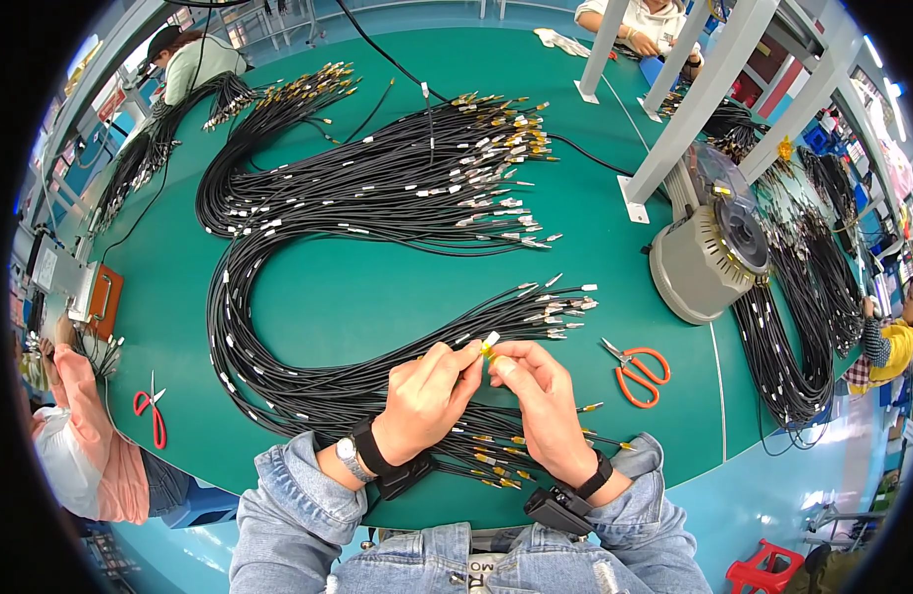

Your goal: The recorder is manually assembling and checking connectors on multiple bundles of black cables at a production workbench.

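Note:
My left hand (424, 398) is closed in a pinch on a cable end with a white tip (492, 339). My right hand (542, 404) pinches a small yellow piece of tape (487, 349) against that end, with thumb and fingertips close to the left ones. Under and around both hands lies a long bundle of black cables (241, 337), curved in an S across the table. Several cable ends (488, 457) with yellow wraps stick out below my hands, while others (565, 309) above them show bare white and metal tips.
Orange-handled scissors (643, 376) lie right of my hands; red-handled scissors (154, 411) lie far left. A grey, round tape dispenser (696, 267) stands at right beside metal posts (679, 109). More cable bundles (793, 346) hang at the right edge. Other people work around the green table (357, 297).

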The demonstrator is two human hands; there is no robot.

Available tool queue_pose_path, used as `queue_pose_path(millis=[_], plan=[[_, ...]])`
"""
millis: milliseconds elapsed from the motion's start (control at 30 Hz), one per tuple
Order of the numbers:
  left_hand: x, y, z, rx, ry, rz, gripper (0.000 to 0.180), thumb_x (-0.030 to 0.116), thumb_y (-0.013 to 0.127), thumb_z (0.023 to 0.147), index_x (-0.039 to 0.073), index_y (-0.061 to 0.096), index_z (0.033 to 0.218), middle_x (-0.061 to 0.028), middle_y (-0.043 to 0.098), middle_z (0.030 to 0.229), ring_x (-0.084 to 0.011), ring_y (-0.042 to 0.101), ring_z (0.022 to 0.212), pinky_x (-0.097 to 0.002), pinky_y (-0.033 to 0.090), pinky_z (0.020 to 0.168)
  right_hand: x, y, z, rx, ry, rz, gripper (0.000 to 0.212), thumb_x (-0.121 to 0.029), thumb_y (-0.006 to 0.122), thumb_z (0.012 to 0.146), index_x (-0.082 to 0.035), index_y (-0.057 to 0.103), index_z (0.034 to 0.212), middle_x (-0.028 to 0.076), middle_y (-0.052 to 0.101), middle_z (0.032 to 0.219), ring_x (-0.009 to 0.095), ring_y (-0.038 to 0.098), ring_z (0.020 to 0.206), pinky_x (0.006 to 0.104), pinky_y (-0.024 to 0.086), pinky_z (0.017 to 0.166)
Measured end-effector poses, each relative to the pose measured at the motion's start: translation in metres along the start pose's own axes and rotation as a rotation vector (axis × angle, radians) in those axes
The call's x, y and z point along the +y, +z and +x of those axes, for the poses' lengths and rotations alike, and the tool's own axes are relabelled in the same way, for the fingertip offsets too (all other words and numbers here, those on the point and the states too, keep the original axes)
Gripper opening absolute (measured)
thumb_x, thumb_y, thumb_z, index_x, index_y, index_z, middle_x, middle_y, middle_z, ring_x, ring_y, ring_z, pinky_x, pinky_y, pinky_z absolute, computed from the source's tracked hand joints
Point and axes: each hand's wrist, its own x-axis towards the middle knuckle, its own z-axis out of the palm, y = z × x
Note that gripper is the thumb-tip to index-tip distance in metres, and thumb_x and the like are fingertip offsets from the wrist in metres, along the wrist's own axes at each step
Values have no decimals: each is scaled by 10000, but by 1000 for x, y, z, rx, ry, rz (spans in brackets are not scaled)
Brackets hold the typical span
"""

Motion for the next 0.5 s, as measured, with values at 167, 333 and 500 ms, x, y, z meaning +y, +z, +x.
queue_pose_path(millis=[167,333,500], plan=[[0,-1,-1,-25,1,-12,277,-23,683,705,-6,590,966,-37,477,594,-147,475,426,-268,379,375,-2,0,-1,14,-2,-51,126,-108,587,854,-4,580,924,10,583,860,69,516,805,221,413,736],[3,-2,2,-14,-46,-38,217,-18,682,712,-6,596,912,-43,501,608,-151,476,424,-268,391,387,2,-5,1,38,-30,-103,74,-75,603,844,-10,589,876,-6,580,832,53,517,768,206,415,707],[6,-4,4,-29,-159,-135,150,-11,669,735,-8,594,865,-69,551,626,-174,511,443,-272,409,406,1,-5,1,45,-106,-157,54,-54,610,837,-4,594,846,-8,580,824,50,521,758,201,417,697]])
